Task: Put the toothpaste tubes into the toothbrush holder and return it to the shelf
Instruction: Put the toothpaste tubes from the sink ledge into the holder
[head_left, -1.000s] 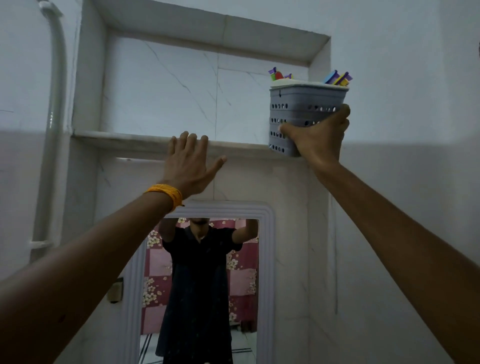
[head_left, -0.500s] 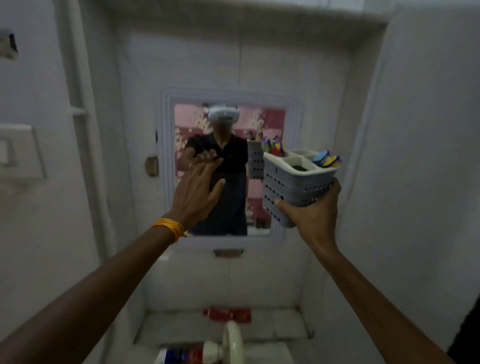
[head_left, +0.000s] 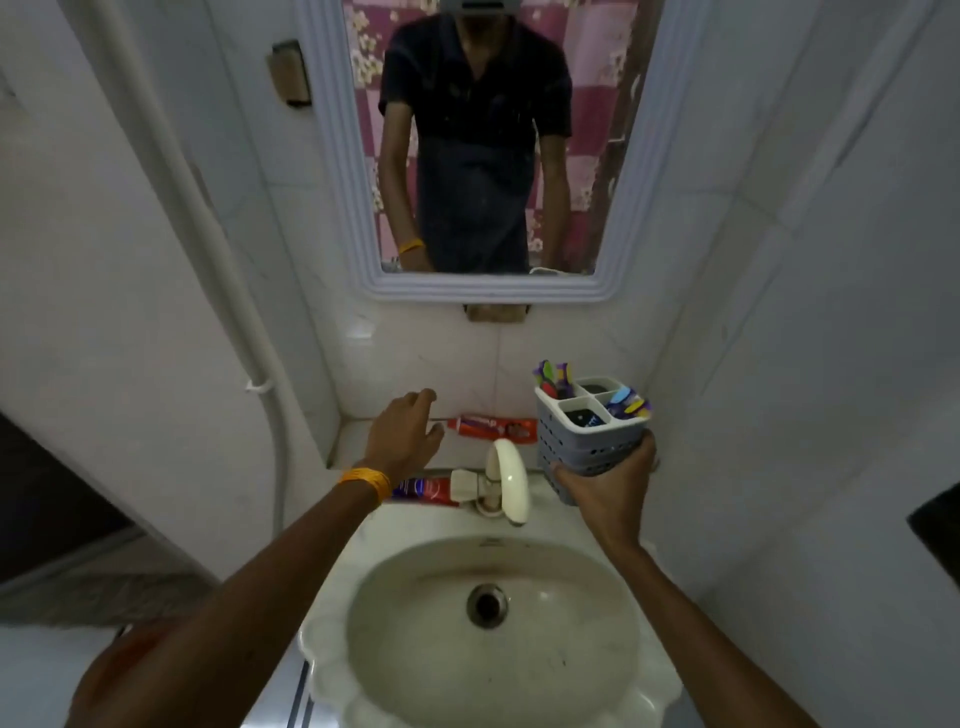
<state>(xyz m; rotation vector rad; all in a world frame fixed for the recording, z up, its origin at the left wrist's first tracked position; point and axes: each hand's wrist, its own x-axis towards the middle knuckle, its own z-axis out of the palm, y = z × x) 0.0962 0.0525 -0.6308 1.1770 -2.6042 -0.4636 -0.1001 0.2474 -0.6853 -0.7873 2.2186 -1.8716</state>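
My right hand (head_left: 609, 491) grips the grey perforated toothbrush holder (head_left: 582, 436) from below, upright, right of the tap. Colourful toothbrushes (head_left: 554, 378) stick out of its back-left and right compartments. A red toothpaste tube (head_left: 493, 427) lies flat on the ledge behind the sink. A second red and blue tube (head_left: 426, 490) lies on the basin rim left of the tap, partly hidden by my wrist. My left hand (head_left: 405, 436) hovers open over the ledge, fingers apart, just left of the first tube and holding nothing.
A cream tap (head_left: 506, 480) stands between my hands at the back of the oval sink (head_left: 493, 649). A white-framed mirror (head_left: 363, 208) hangs above, reflecting a person. A white pipe (head_left: 218, 249) runs down the left wall. The right wall stands close to the holder.
My right hand has carried the holder down from the high shelf to sink level. My left hand dropped from the shelf edge to the ledge by the toothpaste. The view tilted downward.
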